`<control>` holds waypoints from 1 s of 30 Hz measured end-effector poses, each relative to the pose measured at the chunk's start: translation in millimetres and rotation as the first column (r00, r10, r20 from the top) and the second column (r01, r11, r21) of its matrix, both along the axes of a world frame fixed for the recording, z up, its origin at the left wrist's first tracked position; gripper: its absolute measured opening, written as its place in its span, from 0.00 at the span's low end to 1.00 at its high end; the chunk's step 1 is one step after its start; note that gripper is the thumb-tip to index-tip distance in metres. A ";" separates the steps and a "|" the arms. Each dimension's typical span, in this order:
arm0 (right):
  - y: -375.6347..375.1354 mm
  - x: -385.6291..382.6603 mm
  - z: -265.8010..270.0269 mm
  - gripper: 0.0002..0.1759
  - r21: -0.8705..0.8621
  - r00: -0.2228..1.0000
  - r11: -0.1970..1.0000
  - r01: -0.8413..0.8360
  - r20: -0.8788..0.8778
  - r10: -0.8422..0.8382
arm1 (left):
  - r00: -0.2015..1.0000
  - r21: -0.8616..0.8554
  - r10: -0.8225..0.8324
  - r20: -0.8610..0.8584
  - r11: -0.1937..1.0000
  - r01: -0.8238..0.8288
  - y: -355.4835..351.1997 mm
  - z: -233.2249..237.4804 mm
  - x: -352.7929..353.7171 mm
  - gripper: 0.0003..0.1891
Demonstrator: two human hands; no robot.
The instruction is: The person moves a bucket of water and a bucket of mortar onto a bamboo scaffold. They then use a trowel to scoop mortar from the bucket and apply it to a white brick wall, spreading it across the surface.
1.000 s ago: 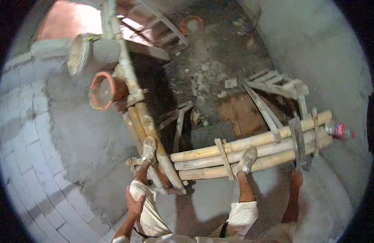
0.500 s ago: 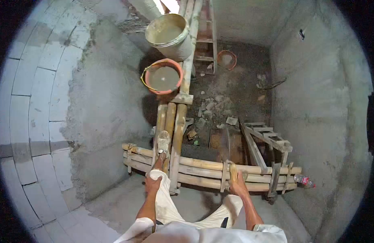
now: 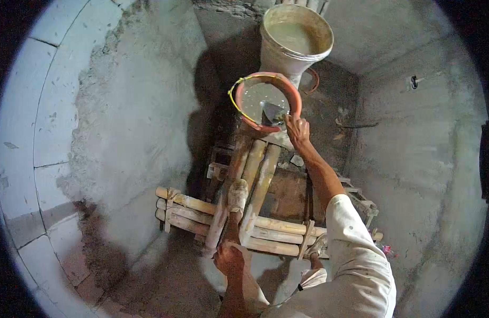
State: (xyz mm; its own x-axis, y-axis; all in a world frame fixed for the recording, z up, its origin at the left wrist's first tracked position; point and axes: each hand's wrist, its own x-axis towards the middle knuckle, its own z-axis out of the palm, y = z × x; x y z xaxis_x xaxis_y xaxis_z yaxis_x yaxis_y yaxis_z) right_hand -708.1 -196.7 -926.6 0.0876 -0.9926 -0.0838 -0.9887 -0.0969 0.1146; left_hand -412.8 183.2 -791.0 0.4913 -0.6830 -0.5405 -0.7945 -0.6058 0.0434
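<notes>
My right hand [image 3: 297, 131] is closed round the handle of a trowel at the near right rim of an orange bucket [image 3: 294, 95]. The trowel's blade [image 3: 273, 113] dips into wet grey mortar [image 3: 257, 99] inside. A yellow handle [image 3: 231, 96] lies along the bucket's left rim. My left hand [image 3: 229, 258] is low by my bent left leg, its fingers curled; whatever they grip is hidden. Beneath my left foot [image 3: 237, 195] are bamboo poles [image 3: 261, 180].
A larger pale bucket [image 3: 268, 53] of greyish mix stands behind the orange one. Bamboo poles [image 3: 188, 202] cross beneath me as a raised platform. Bare block wall [image 3: 56, 132] and plastered wall [image 3: 133, 116] rise at left, another plastered wall [image 3: 408, 159] at right.
My right hand has moved from beside my right leg up and forward to the orange bucket. The view has shifted, and both buckets appear larger. My left hand stays low by my left leg.
</notes>
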 end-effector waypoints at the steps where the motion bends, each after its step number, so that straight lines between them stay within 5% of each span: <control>1: 0.0 2.6 -18.1 0.15 0.019 0.999 1.000 0.023 0.033 -0.024 | 1.000 0.038 -0.011 0.011 0.999 0.010 -8.7 7.7 1.6 0.20; 6: -12.9 -28.9 3.4 0.10 0.188 0.985 0.982 -0.020 -0.167 0.052 | 0.998 0.117 0.039 -0.048 0.993 -0.033 -34.8 27.4 6.7 0.18; 10: -58.2 -55.8 61.7 0.11 0.095 0.974 0.983 -0.156 -0.149 0.169 | 0.996 0.170 0.090 0.004 0.981 -0.089 -29.3 15.3 3.2 0.18; 13: -75.7 -24.3 82.0 0.11 0.270 0.995 0.962 -0.043 -0.075 0.065 | 0.991 0.263 0.133 -0.015 0.957 -0.125 -47.1 28.3 -5.5 0.18; 17: -52.1 8.9 30.2 0.13 0.470 0.948 0.881 -0.051 -0.254 0.191 | 0.992 0.204 0.127 0.013 0.971 -0.127 -38.6 16.5 -7.1 0.18; 19: -46.0 14.5 63.0 0.08 0.436 0.941 0.900 0.013 -0.311 0.137 | 0.998 0.118 0.048 0.031 0.992 -0.051 -18.8 -1.4 -3.1 0.17; 23: -73.3 -25.2 63.5 0.05 0.161 0.916 0.976 -0.146 -0.352 0.195 | 0.979 0.300 0.189 0.078 0.932 -0.204 -42.1 11.9 0.2 0.16; 24: -77.3 -24.8 70.0 0.05 0.083 0.924 0.980 -0.183 -0.327 0.200 | 0.979 -0.050 0.003 0.204 0.999 0.008 -14.7 -11.7 1.8 0.13; 25: -81.7 -22.8 69.9 0.03 -0.055 0.864 0.954 -0.294 -0.441 0.241 | 0.979 -0.043 0.003 0.202 0.999 0.005 -14.5 -11.7 -0.2 0.13; 27: -91.6 -27.0 31.9 0.02 -0.066 0.712 0.949 -0.307 -0.678 0.184 | 0.969 -0.024 -0.079 0.234 0.996 0.087 -21.2 -11.5 3.0 0.12; 30: -76.6 0.6 22.5 0.05 0.240 0.845 0.947 -0.212 -0.442 0.301 | 0.987 0.099 0.006 0.159 0.995 -0.022 -42.7 5.9 6.3 0.13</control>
State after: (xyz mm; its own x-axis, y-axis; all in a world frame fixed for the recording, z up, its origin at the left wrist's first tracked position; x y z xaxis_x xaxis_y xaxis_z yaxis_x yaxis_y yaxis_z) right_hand -707.5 -273.4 -904.1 0.2428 -0.9048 -0.3497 -0.7587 -0.4018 0.5128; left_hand -406.5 140.5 -785.1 0.5854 -0.6219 -0.5202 -0.7778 -0.6119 -0.1437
